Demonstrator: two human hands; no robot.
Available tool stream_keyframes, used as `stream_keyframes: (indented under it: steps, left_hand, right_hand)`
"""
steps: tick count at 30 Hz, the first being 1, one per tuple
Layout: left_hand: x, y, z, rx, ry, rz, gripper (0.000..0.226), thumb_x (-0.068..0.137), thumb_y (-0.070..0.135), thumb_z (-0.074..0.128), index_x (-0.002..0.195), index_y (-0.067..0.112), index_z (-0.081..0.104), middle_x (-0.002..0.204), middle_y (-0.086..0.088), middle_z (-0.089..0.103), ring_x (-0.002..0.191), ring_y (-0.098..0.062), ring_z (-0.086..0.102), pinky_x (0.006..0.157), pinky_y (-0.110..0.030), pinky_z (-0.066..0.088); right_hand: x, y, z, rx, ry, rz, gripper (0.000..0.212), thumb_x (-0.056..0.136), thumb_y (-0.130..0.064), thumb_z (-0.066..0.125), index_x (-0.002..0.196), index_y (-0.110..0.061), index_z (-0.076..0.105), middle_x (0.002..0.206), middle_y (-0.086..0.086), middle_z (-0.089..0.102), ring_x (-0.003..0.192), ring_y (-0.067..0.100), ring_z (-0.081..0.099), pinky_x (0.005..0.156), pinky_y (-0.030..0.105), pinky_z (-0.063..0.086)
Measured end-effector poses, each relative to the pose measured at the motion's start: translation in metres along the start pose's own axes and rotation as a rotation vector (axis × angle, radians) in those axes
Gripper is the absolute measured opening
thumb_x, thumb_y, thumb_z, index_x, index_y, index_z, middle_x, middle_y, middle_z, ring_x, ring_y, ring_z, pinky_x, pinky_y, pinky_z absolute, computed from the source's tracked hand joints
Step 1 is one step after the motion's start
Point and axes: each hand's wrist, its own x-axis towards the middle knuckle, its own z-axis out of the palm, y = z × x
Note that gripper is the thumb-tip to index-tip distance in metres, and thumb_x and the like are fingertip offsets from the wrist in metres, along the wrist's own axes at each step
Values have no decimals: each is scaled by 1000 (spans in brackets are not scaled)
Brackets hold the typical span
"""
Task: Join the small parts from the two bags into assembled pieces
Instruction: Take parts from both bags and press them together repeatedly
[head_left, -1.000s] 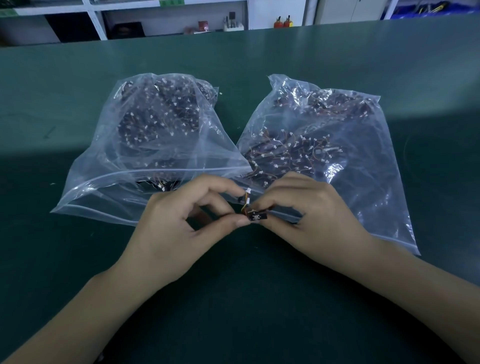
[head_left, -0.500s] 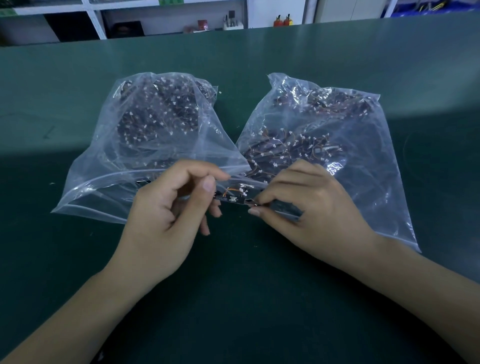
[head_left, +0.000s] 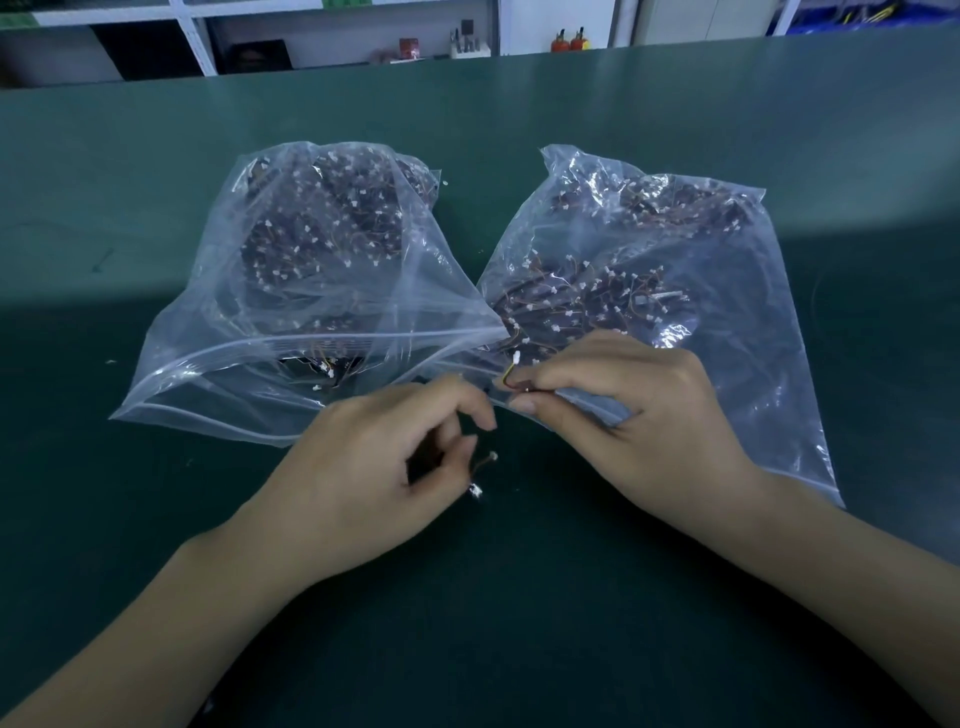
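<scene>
1. Two bags, the left bag and the right bag, look nearly full; no finished pile shows, so almost all joining remains.
2. Right hand pinches a wired part at its fingertips, its lead running up and away, white plug outermost.
3. Left hand curls around another small wired piece, its leads poking out past the fingertips toward the right hand.

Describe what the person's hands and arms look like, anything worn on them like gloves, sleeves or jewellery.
Both the left hand and the right hand are bare, with no gloves. No rings, watch or bracelet show on the fingers or wrists. The forearms are uncovered as far as the frame edge, so no sleeve is in view. The fingernails look short and unpainted.
</scene>
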Motion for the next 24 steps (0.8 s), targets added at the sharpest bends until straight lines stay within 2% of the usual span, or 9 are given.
stream_keyframes:
  steps: [4, 8, 9, 11, 14, 17, 21, 24]
  left_hand:
    - [2, 0, -1, 40, -45, 41, 13, 91, 31, 67, 101, 39, 66, 78, 19, 61, 80, 0, 59, 64, -36, 55]
    - [5, -2, -2, 36, -38, 103, 5, 93, 27, 75, 95, 30, 73, 87, 19, 66, 90, -6, 61, 72, -37, 55]
    - [5, -2, -2, 31, -20, 110, 3, 94, 29, 76, 94, 28, 74, 88, 18, 65, 89, -7, 61, 73, -35, 54]
    - [6, 1, -3, -11, 42, 91, 16, 95, 40, 77, 89, 26, 71, 85, 17, 64, 82, -5, 59, 72, -29, 51]
    - [7, 7, -5, -176, 112, -7, 29, 95, 53, 71, 82, 28, 65, 75, 14, 64, 68, -8, 63, 58, -28, 48]
    - [6, 12, -2, -262, 129, -74, 22, 98, 48, 67, 83, 32, 66, 73, 11, 66, 59, -15, 62, 50, -34, 48]
    - [7, 16, 1, -291, 160, -116, 19, 103, 37, 62, 85, 40, 65, 74, 10, 67, 60, -9, 61, 55, -13, 41]
    - [7, 15, 4, -319, 182, -154, 17, 103, 37, 64, 87, 35, 68, 76, 7, 68, 62, -14, 63, 56, -14, 43]
  right_hand:
    - [1, 1, 0, 63, -39, 11, 12, 92, -16, 80, 103, -12, 82, 94, -1, 79, 86, 17, 71, 82, 37, 55]
    - [0, 3, 1, 44, -58, 24, 17, 93, -18, 79, 109, -14, 82, 91, -1, 75, 84, 18, 69, 81, 31, 53]
    - [0, 3, 1, 38, -61, 21, 17, 93, -18, 80, 110, -14, 82, 92, -1, 75, 84, 18, 69, 81, 30, 53]
    - [0, 3, 2, 27, -62, 11, 18, 92, -16, 81, 110, -13, 82, 91, -1, 73, 83, 18, 67, 81, 29, 52]
    - [0, 1, 2, 11, -49, 3, 16, 92, -15, 82, 107, -15, 83, 90, -1, 71, 83, 18, 66, 79, 29, 52]
    - [1, -2, 0, -13, -37, -14, 14, 92, -16, 81, 106, -16, 84, 89, -2, 71, 83, 18, 65, 81, 27, 51]
    - [2, -4, 0, -57, -32, -75, 12, 90, -13, 84, 102, -16, 84, 86, 1, 70, 80, 17, 62, 82, 22, 47]
    - [1, -4, -1, -44, -35, -37, 20, 89, -20, 86, 108, -15, 83, 90, -1, 71, 83, 17, 63, 83, 25, 49]
